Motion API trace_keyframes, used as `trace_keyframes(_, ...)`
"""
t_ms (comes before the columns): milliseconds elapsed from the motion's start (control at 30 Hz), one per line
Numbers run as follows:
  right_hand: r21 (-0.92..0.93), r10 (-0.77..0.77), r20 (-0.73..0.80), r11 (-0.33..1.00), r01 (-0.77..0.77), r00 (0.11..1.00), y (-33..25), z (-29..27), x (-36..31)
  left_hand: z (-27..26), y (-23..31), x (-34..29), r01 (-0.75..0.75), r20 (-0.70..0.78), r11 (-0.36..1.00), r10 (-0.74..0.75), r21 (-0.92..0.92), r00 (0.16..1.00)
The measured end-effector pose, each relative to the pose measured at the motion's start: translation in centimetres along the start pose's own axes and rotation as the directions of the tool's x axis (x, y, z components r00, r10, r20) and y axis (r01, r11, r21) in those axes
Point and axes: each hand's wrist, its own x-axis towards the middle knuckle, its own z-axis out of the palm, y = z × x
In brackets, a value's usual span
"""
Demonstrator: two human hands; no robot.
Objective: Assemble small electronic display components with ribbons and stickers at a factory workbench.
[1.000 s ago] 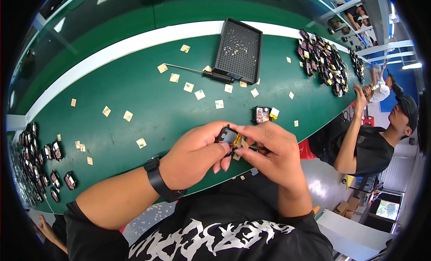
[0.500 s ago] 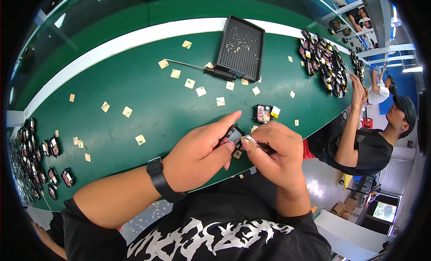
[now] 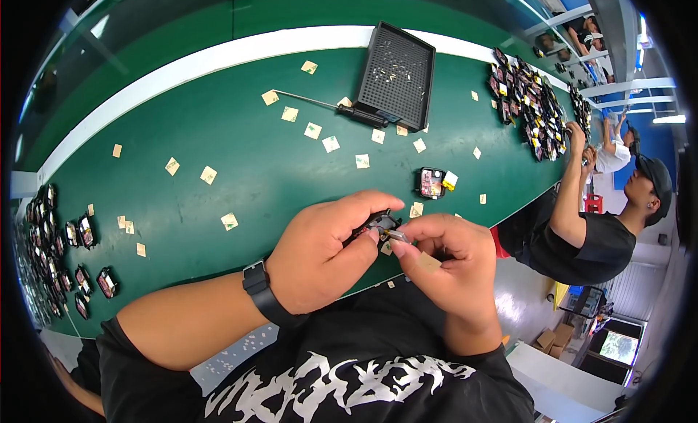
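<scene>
My left hand point(image 3: 316, 252) is closed around a small black plastic device housing point(image 3: 382, 221) and tilts it in front of my body. Between the thumb and fingers of my right hand point(image 3: 458, 263) is a small flat silver piece point(image 3: 398, 235) with a yellowish end, held against the housing's edge. A beige paper square point(image 3: 429, 262) lies against the right fingers. Just beyond my hands, a similar black housing point(image 3: 430, 183) with a reddish inside rests on the table, a white block with a yellow end point(image 3: 450, 181) at its side.
On the green table point(image 3: 254, 146) lie scattered beige paper squares point(image 3: 209, 175). A long screwdriver point(image 3: 361, 116) lies by a black perforated tray point(image 3: 396, 74) holding tiny parts. Piles of black units sit at far right point(image 3: 527, 106) and left point(image 3: 51, 248). A co-worker point(image 3: 600, 219) is at right.
The housing in my left hand has turned, showing more of its black side and less of its inside. My right hand has shifted slightly, still pinching the silver piece. The whole view moved a little.
</scene>
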Motion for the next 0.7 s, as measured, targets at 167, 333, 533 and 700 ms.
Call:
trace_keyframes(167,-0.125,-0.147,0.000,0.981,0.146,0.989,-0.3,0.1,0.2,0.5,-0.1,0.0,-0.014,-0.066,1.000,0.013,-0.004,0.998)
trace_keyframes(333,-0.189,-0.203,-0.030,0.963,0.194,0.979,-0.5,0.4,-0.1,0.3,0.1,0.0,0.001,-0.023,0.999,0.000,0.043,1.000)
trace_keyframes(533,-0.250,-0.305,-0.068,0.927,0.280,0.950,-0.1,1.0,0.0,0.2,-0.1,-0.1,-0.022,-0.025,0.996,0.024,0.088,0.999)
trace_keyframes(700,-0.283,-0.279,-0.072,0.926,0.248,0.958,-0.4,1.5,0.1,0.7,-0.7,0.1,-0.136,-0.072,0.985,0.144,0.110,0.987)
